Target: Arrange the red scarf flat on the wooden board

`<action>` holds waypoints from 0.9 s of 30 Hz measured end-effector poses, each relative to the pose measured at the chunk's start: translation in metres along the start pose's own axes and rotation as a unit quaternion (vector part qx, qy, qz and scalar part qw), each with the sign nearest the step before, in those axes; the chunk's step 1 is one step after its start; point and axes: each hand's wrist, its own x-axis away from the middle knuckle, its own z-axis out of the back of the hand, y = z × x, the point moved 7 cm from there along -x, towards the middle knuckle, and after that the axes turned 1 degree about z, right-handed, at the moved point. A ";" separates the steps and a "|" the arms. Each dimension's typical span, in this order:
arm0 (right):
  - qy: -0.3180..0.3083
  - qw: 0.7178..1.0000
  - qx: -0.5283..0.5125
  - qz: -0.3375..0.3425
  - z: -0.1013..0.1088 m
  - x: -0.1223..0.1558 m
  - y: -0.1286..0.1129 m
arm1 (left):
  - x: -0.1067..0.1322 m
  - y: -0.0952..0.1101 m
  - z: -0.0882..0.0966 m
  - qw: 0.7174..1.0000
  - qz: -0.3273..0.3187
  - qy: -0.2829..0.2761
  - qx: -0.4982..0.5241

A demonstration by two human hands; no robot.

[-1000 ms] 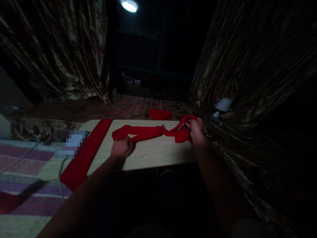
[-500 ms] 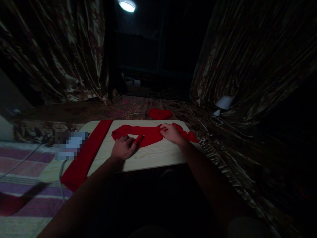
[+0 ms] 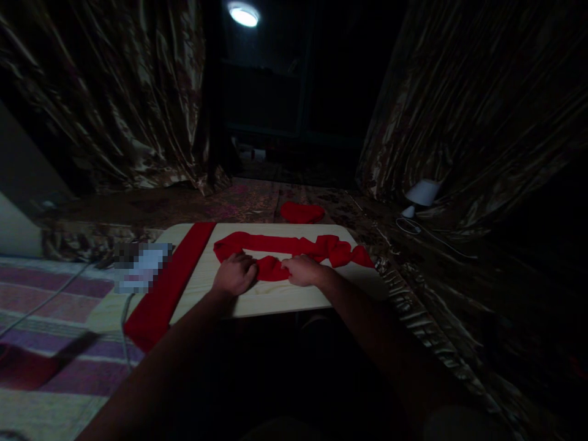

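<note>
A long red scarf (image 3: 294,246) lies looped on a pale wooden table (image 3: 275,297), bunched toward the right end. My left hand (image 3: 235,275) rests on the table with its fingers curled over the near part of the scarf. My right hand (image 3: 301,271) lies close beside it, fingers closed on the same near strand. A small fold of red cloth shows between the two hands. The light is dim, so the fingertips are hard to make out.
A flat red strip of cloth (image 3: 168,285) runs diagonally over the table's left end. A small red piece (image 3: 302,212) lies on the floor beyond the table. Shiny curtains (image 3: 459,122) hang left and right. A white lamp-like object (image 3: 420,195) and cable sit at right; striped rug (image 3: 41,318) at left.
My right hand has carried the scarf's right end leftward and come down next to my left hand at the table's near side. The scarf now lies doubled in a loop.
</note>
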 end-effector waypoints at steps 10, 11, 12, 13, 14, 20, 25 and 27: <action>-0.248 0.912 -0.324 0.036 -0.024 0.016 -0.013 | 0.000 -0.004 -0.007 1.000 0.015 -0.009 -0.006; -0.237 0.905 -0.353 0.024 -0.024 0.014 -0.011 | 0.000 -0.005 -0.008 1.000 0.015 -0.009 -0.008; -0.202 0.910 -0.363 0.008 -0.022 0.011 -0.005 | 0.000 -0.006 -0.009 1.000 0.016 -0.010 -0.009; -0.150 0.923 -0.355 -0.010 -0.019 0.007 0.002 | 0.000 -0.007 -0.010 1.000 0.019 -0.012 -0.010; -0.093 0.939 -0.329 -0.026 -0.014 0.004 0.010 | 0.000 -0.008 -0.011 1.000 0.022 -0.013 -0.010; 0.024 0.995 -0.072 -0.058 0.004 0.006 0.033 | 0.000 -0.010 -0.012 1.000 0.022 -0.016 -0.016; -0.062 0.991 -0.104 -0.054 -0.008 0.008 0.033 | -0.001 -0.008 -0.011 0.999 0.023 -0.021 -0.012; -0.020 0.986 -0.152 -0.063 -0.007 0.000 0.037 | -0.001 -0.007 -0.011 0.999 0.024 -0.024 -0.012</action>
